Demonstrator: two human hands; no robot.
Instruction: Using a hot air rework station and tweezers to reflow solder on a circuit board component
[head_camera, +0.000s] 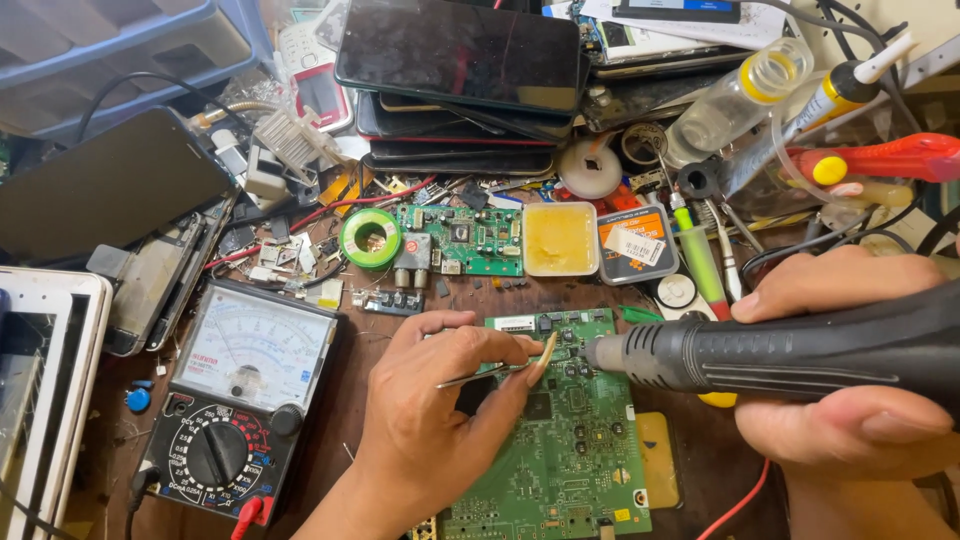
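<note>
Head view shows our left hand (430, 400) pinching slim tweezers (490, 372) over the green circuit board (560, 450), which lies at the bench's near edge, toward the middle. Our right hand (850, 370) is wrapped tight around a black hot-air handpiece (780, 352), its nozzle almost meeting the tweezer tips. An analog multimeter (245, 400) sits left of the board; stacked phones (460, 70) lie along the far edge.

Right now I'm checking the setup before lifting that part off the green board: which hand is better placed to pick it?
Probably the left hand: it holds tweezers over the green board; the right hand grips the hot-air tool.
</note>
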